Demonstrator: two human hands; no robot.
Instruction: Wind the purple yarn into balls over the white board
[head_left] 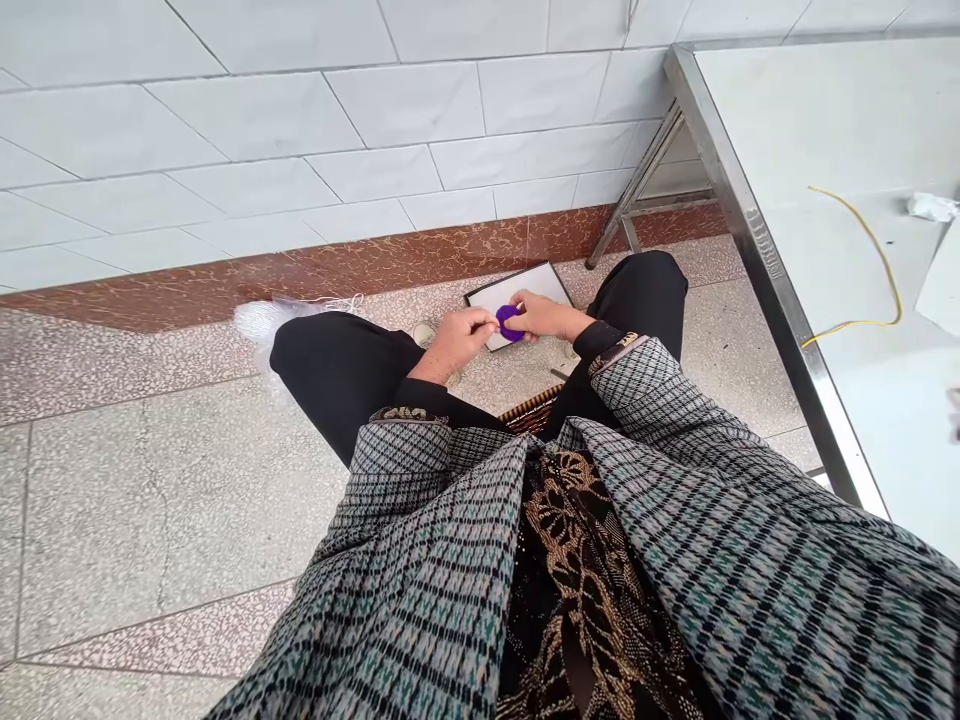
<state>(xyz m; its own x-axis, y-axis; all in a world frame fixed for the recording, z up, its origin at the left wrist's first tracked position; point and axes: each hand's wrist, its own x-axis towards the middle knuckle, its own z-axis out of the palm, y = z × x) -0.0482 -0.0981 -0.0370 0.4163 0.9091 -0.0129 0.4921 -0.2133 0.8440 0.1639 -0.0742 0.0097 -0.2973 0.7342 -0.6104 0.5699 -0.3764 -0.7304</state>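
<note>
Head view looks down past my knees [337, 370] at a purple piece [509, 323], roundish, so I see no clear long axis or pointing end. My left hand [454, 340] and right hand [547, 316] both pinch it, holding it up between my knees, above a black-framed white board [546, 285] on the floor [150, 500]. A steel table edge [757, 240] runs along my right.

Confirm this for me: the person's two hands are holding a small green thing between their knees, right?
Not quite: the thing is purple, not green, as the head view shows. The rest is right: the person's left hand and right hand hold the small purple thing between their knees.
</note>
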